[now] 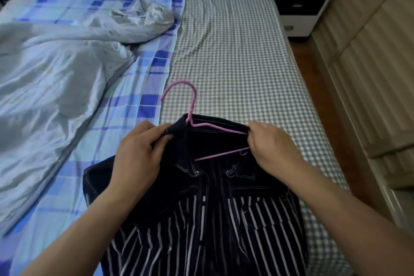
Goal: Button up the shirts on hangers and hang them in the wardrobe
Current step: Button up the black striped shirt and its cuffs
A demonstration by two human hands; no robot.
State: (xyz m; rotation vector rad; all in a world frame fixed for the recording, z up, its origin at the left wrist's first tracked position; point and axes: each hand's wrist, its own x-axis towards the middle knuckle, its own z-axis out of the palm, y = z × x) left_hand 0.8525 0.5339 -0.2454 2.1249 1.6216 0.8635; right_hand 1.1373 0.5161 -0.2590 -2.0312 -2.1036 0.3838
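Note:
A dark shirt (208, 215) with white stripes on its lower half lies on the bed, collar away from me. A pink hanger (190, 105) sits inside its neck opening, hook pointing up the bed and its right arm showing between the collar edges. My left hand (136, 154) pinches the left side of the collar. My right hand (273, 145) grips the right side of the collar together with the hanger's right end. The shirt front lies open at the top.
The shirt rests on a grey-checked sheet (237, 58). A blue plaid sheet (143, 87) and a crumpled pale duvet (51, 78) lie to the left. Pillows are at the head. A white and black bedside table (302, 11) stands far right, beside a padded wall.

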